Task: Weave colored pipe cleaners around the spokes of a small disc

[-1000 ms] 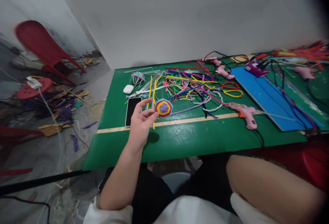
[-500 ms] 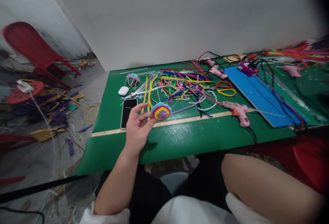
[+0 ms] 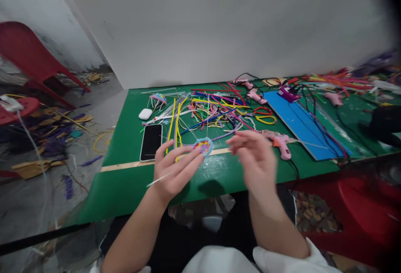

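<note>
My left hand pinches a small round coiled disc of blue, yellow, pink and purple pipe cleaner at its fingertips, above the near part of the green table. A thin pale strand hangs from under that hand. My right hand is raised just right of the disc, motion-blurred, fingers loosely spread and holding nothing I can see. Behind both hands lies a tangled heap of coloured pipe cleaners.
A black phone and a white earbud case lie left on the table. Pink glue guns and cables sit near a blue board. Red plastic chairs and floor litter stand left; another red seat is at right.
My right hand has come up from my lap to beside the disc. The left hand has tilted the disc flatter and lowered it slightly. The view has shifted right.
</note>
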Demonstrator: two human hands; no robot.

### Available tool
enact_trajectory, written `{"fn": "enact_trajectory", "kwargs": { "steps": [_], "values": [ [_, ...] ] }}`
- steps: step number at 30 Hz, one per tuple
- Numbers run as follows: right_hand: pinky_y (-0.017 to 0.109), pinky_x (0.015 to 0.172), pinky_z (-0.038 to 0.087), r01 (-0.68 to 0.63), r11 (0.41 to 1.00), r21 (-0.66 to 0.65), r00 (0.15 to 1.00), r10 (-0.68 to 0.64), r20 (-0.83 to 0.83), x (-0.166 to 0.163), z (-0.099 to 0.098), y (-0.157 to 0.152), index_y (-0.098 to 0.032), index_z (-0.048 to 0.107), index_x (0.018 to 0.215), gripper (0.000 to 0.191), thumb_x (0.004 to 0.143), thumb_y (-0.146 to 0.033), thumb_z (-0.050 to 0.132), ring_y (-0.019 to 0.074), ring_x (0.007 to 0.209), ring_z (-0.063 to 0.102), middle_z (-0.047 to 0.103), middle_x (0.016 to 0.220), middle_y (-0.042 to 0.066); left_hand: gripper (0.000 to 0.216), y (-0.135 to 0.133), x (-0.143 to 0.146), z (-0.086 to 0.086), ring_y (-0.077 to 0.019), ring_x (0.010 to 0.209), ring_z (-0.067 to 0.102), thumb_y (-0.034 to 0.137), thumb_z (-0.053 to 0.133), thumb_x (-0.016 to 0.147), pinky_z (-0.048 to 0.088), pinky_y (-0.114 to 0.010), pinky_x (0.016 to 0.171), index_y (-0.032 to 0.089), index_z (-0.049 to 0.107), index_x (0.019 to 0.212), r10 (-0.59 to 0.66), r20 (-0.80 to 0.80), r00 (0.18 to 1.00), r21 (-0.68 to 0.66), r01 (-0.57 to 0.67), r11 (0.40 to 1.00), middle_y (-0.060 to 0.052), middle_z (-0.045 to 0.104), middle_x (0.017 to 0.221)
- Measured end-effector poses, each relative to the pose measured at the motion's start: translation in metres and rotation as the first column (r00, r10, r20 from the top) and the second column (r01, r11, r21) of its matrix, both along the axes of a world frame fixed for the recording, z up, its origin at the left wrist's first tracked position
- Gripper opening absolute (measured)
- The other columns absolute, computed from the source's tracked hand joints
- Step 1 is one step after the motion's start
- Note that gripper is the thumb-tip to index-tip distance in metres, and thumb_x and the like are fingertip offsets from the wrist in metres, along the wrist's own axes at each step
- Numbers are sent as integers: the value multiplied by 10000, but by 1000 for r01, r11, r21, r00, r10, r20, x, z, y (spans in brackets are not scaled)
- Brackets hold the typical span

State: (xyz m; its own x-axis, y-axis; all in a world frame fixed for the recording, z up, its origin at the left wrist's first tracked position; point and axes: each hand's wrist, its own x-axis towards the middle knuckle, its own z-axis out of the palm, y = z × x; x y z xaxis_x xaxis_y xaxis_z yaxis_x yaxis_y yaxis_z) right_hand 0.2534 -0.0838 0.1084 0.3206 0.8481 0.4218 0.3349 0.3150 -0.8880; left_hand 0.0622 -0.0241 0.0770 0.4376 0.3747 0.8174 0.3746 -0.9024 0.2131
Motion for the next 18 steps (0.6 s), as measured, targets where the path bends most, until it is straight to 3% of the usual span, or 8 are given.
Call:
{"fn": "enact_trajectory", "kwargs": {
  "steps": [3, 8, 13, 16, 18],
  "values": [
    [267, 659, 527, -78, 997, -18, 997, 78, 7, -6, -8, 5, -239, 602, 1016, 241, 780, -274, 629, 141, 761, 618, 646, 861, 14, 387, -6, 1, 1, -187, 993, 614, 125, 654, 731, 196, -488, 1073, 359, 613, 1037, 7, -84, 996, 52, -2, 999, 28, 703, 994],
    [267, 652, 534, -10, 1000, 28, 999, 8, 50, -12, -15, 4, -263, 644, 937, 202, 745, -201, 660, 145, 746, 628, 666, 873, 10, 374, -10, 4, -1, -203, 954, 627, 143, 648, 738, 65, -572, 1098, 374, 619, 1030, 11, -76, 997, -127, -21, 992, 39, 707, 963],
    [277, 644, 534, 33, 994, 104, 990, -46, 130, -15, -20, 4, -257, 663, 847, 143, 767, -146, 619, 164, 802, 623, 675, 833, 15, 369, -13, 10, -13, -219, 1013, 593, 149, 646, 736, -87, -610, 1071, 377, 624, 1025, 127, -37, 991, -31, -128, 991, 55, 699, 977],
    [278, 611, 538, 101, 991, 93, 993, -105, 47, -12, -27, 9, -246, 656, 829, 107, 770, -166, 616, 163, 767, 627, 671, 836, 20, 260, -31, 3, -24, -219, 975, 589, 199, 668, 717, 37, -592, 1097, 375, 658, 908, 144, 65, 987, -54, -141, 989, 47, 710, 881],
    [283, 602, 545, 168, 983, 72, 986, -165, -39, -7, -31, 13, -234, 654, 810, 64, 765, -200, 624, 160, 728, 628, 668, 823, 22, 155, -45, -8, -26, -215, 865, 595, 235, 675, 701, 226, -537, 1078, 371, 663, 775, 113, 160, 981, -208, -79, 975, 31, 687, 724]
  ]
}}
